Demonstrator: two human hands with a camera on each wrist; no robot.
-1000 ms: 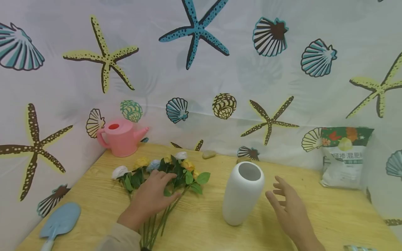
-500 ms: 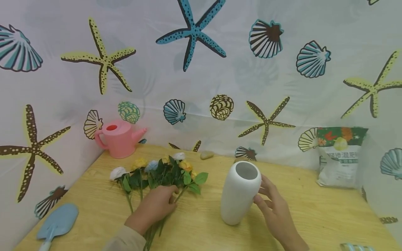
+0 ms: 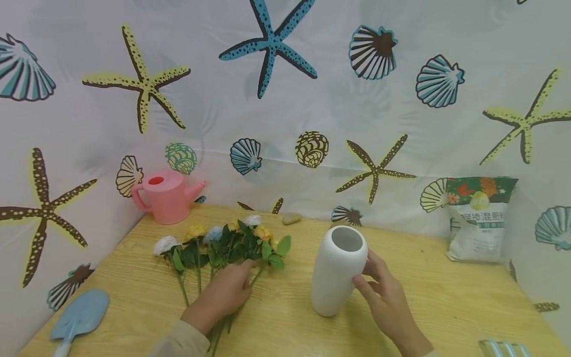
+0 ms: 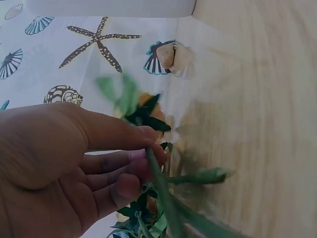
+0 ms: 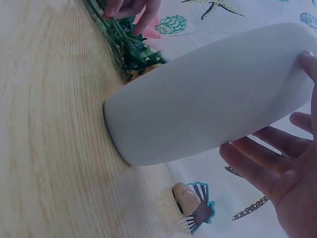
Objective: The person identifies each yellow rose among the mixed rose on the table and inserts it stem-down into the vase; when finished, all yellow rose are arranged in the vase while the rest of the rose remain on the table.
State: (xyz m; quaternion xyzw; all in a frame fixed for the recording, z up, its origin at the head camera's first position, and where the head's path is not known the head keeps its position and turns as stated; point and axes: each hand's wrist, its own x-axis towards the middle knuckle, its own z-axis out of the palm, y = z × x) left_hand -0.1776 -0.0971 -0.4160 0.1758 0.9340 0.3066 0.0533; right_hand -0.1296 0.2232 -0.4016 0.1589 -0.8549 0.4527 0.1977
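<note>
My left hand (image 3: 223, 292) is low over a bunch of artificial flowers (image 3: 229, 248) lying on the table, with white, yellow, blue and orange heads. In the left wrist view its thumb and forefinger pinch a green flower stem (image 4: 159, 183); the leaves above it are blurred. A tall white vase (image 3: 334, 277) stands upright to the right of the flowers, its mouth facing up. My right hand (image 3: 388, 302) holds the vase's right side, thumb on the near face and fingers reaching behind. The right wrist view shows the vase's base at the wooden tabletop.
A pink watering can (image 3: 168, 198) stands at the back left. Nearer lies a light blue trowel (image 3: 82, 315). A bag with a green printed top (image 3: 479, 223) leans at the back right. Pebbles (image 3: 291, 218) lie along the patterned cloth (image 3: 285, 109). A striped object (image 3: 504, 348) shows front right.
My right hand has moved left from beside the vase and taken hold of it. My left hand has come down from over the flower heads to a stem and now pinches it.
</note>
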